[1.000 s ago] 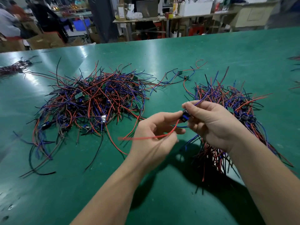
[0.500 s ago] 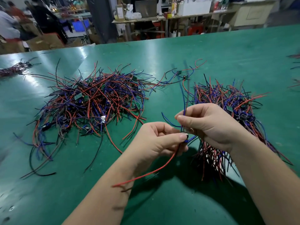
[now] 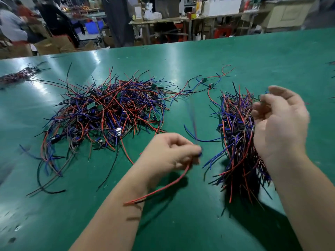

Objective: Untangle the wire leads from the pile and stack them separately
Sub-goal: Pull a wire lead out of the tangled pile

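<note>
Green matting covers the bench [image 3: 235,57], with a busy workshop blurred behind it. On the left hand [image 3: 170,153] the fingertips [image 3: 194,150] are curled tight and pinch one wire lead [image 3: 163,187] at its small blue end. Its red wire hangs down past the wrist, clear of everything else, and a blurred blue strand rises from the same pinch. The right hand [image 3: 279,124] hovers above the sorted stack [image 3: 237,134] with fingers loosely curled; motion blur hides whether anything sits between them, so I cannot tell. That stack lies just to the right of the left hand, its wires running roughly one way, toward the person. Well apart on the left sprawls the tangled pile [image 3: 108,113], and two stray leads [image 3: 208,85] lie between the heaps at the far side. The held lead looks free, so the step in hand is probably laying it down. It should go on with its component end matching the others and its wires along the same line. It is better set down than dropped, so the tails do not hook into their neighbours.
</note>
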Tool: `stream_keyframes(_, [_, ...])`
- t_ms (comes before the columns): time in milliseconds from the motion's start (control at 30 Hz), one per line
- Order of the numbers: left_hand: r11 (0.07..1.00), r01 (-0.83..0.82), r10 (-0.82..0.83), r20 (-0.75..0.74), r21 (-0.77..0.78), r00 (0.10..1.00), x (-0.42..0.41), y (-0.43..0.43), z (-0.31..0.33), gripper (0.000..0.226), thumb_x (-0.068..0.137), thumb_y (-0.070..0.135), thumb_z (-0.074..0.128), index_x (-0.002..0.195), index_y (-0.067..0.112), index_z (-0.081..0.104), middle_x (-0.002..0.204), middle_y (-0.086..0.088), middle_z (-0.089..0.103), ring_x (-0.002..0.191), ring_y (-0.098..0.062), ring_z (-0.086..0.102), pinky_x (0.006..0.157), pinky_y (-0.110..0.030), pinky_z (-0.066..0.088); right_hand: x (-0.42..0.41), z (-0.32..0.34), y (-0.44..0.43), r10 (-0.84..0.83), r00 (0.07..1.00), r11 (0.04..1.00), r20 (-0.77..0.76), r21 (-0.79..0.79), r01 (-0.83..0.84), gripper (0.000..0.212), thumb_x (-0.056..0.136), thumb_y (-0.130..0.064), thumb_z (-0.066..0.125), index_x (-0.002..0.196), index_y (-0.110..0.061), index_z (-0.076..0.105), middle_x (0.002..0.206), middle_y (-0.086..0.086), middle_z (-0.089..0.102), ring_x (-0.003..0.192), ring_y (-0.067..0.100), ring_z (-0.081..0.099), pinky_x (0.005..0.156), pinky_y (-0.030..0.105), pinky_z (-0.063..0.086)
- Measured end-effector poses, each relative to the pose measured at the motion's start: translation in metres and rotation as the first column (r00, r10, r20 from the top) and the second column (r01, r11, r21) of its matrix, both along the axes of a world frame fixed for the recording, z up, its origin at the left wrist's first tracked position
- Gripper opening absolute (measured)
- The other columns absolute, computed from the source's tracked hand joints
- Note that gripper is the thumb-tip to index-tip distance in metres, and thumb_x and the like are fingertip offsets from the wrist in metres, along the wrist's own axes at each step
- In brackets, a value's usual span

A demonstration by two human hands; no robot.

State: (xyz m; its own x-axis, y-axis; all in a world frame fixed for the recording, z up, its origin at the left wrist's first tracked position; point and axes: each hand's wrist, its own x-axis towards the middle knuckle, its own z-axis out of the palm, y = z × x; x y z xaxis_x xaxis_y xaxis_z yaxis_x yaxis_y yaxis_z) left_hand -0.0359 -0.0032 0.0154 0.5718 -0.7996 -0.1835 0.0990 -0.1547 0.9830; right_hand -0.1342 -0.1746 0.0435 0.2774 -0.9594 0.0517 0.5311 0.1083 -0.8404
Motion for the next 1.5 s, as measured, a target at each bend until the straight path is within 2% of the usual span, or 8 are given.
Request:
stream_keyframes(267, [0.972,-0.150,0.141,-0.062,-0.179,0.988,0.004,-0.003,-0.006,0.018,0.065,0.026,0.072,0.075,0.012,0.067,0.065,-0.007,0.071,0.057,-0.017,0.069,0.053,-0.023,0.055,0.002,-0.016,0.043,0.167,0.647,0.502,-0.744,-0.501,-0.705,0.022,0.072,-0.017,0.080,0.092,-0.023,0.073,0.082,0.003,0.068,0.063,0.021,0.061,0.062,0.030,0.049])
stream_keyframes(367, [0.976,-0.148,0.177,0.181,-0.163,0.967,0.011,-0.003,-0.013,0.010,0.082,0.020,0.070,0.075,0.013,0.071,0.069,-0.003,0.071,0.062,-0.015,0.068,0.058,-0.025,0.054,0.001,-0.013,0.040,0.055,0.718,0.571,-0.694,-0.568,-0.593,0.023,0.071,-0.020,0.082,0.093,-0.020,0.074,0.079,-0.002,0.070,0.065,0.013,0.063,0.067,0.029,0.054])
stream_keyframes(500, [0.901,-0.433,0.238,0.852,-0.015,0.466,0.032,0.001,-0.029,0.012,0.089,0.018,0.063,0.091,0.015,0.074,0.098,-0.007,0.069,0.094,-0.023,0.062,0.085,-0.026,0.043,-0.008,-0.005,0.010,-0.210,0.722,0.719,-0.660,-0.604,-0.343,0.018,0.074,-0.024,0.077,0.092,-0.023,0.075,0.067,-0.012,0.067,0.054,-0.006,0.056,0.060,0.009,0.045])
stream_keyframes(733, [0.726,-0.574,-0.147,0.901,0.378,0.407,0.039,0.006,-0.036,0.026,0.092,0.015,0.050,0.112,0.021,0.066,0.115,-0.003,0.062,0.108,-0.028,0.054,0.089,-0.037,0.041,-0.019,-0.003,-0.024,-0.502,0.289,0.728,-0.815,-0.579,-0.367,0.040,0.081,-0.025,0.066,0.120,-0.017,0.065,0.123,0.016,0.057,0.115,0.033,0.051,0.100,0.041,0.039])
stream_keyframes(900, [0.868,-0.422,0.090,0.752,0.263,0.653,0.034,0.005,-0.022,0.024,0.082,0.004,0.061,0.095,0.018,0.076,0.095,0.003,0.073,0.088,-0.012,0.066,0.085,-0.020,0.046,-0.005,-0.011,0.003,-0.257,0.608,0.710,-0.751,-0.573,-0.408,0.015,0.081,-0.016,0.065,0.091,-0.024,0.073,0.071,-0.012,0.066,0.058,-0.006,0.057,0.060,0.007,0.040])
stream_keyframes(1033, [0.999,-0.012,0.026,0.298,-0.049,0.954,0.015,0.002,-0.009,0.031,0.077,-0.010,0.067,0.080,0.020,0.074,0.078,0.004,0.074,0.073,-0.005,0.065,0.074,-0.016,0.051,0.007,-0.026,0.030,0.259,0.479,0.652,-0.839,-0.214,-0.727,0.006,0.087,-0.020,0.063,0.091,-0.021,0.068,0.076,0.002,0.073,0.066,0.013,0.070,0.070,0.038,0.055])
stream_keyframes(1300, [0.986,0.127,-0.109,0.156,-0.110,0.982,0.007,0.004,-0.003,0.017,0.078,0.000,0.068,0.071,0.015,0.070,0.069,-0.002,0.071,0.060,-0.010,0.064,0.061,-0.018,0.050,0.008,-0.022,0.035,0.427,0.713,0.677,-0.557,-0.326,-0.660,0.015,0.090,-0.003,0.058,0.086,-0.012,0.069,0.078,0.006,0.074,0.056,0.013,0.064,0.052,0.019,0.045])
stream_keyframes(1500, [0.998,-0.020,0.026,0.112,-0.054,0.993,0.009,-0.001,-0.003,0.043,0.099,0.038,0.039,0.073,0.021,0.069,0.060,0.004,0.062,0.058,-0.016,0.053,0.058,-0.026,0.038,-0.003,-0.017,0.039,0.760,0.430,0.322,-0.488,-0.292,-0.901,0.016,0.083,-0.012,0.062,0.095,-0.009,0.073,0.083,0.012,0.073,0.056,0.015,0.060,0.057,0.022,0.049])
